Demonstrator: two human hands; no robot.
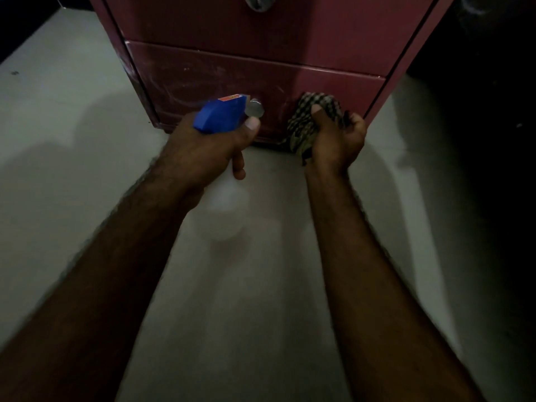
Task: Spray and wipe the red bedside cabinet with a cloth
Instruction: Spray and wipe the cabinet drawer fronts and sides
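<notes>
The red bedside cabinet [319, 30] stands on a pale floor [72, 111], with its lower drawer [217, 79] directly ahead of both hands. The left hand [203, 149] grips the spray bottle [222, 114] at the neck, its fingers [239, 166] curled round it below the blue trigger head. The nozzle end points at the drawer front, close to a round metal knob [255, 109]. The bottle body is pale translucent plastic, rounded, and hangs below the hand (its fill level cannot be read in this light). The bottle is judged rigid, smooth and fairly light. A hold at the neck keeps the trigger in reach, though wet plastic may slip. The right hand [336, 140] clenches the cloth [314, 111], a checked woven fabric bunched into a wad, and appears to press it against the right end of the lower drawer front, near the bottom edge. The cloth is soft and limp and should conform to edges and corners. It is best gathered in the palm so that the loose tail does not drag on the floor. The drawer face is a flat, slightly glossy panel marked with pale streaks and scuffs, and is judged hard and unyielding. A second knob [258, 2] shows on the panel above.
</notes>
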